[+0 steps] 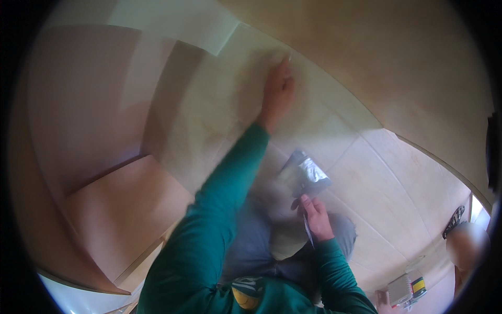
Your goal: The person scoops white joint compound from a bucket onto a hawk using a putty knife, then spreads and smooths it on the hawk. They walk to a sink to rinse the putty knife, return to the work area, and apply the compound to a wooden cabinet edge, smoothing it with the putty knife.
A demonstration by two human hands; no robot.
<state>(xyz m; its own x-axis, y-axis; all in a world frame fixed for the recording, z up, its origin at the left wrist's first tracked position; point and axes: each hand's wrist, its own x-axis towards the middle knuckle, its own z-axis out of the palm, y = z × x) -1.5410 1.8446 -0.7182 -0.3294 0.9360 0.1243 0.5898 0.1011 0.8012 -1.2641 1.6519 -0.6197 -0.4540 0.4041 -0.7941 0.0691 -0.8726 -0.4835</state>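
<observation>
My left hand (278, 90) reaches far forward over the tiled floor, close to the foot of a wall. Its fingers are curled, with the index finger pointing away and a small pale tip showing there. What it pinches, if anything, is too small to make out. Nearer my knees, my right hand (317, 217) is closed, thumb against fingers, on a thin white sheet (308, 230) seen almost edge-on. Just beyond those fingertips is a shiny silver pouch (308, 175) with a dark side. Whether the fingers touch the pouch, I cannot tell.
Beige floor tiles (387, 172) spread ahead and to the right. A large beige panel (392, 57) borders them at the far right. At left stands a light wooden box-like piece (125, 204). A notebook (400, 290) and a patterned shoe (454, 222) are at the right, beside a blurred shape.
</observation>
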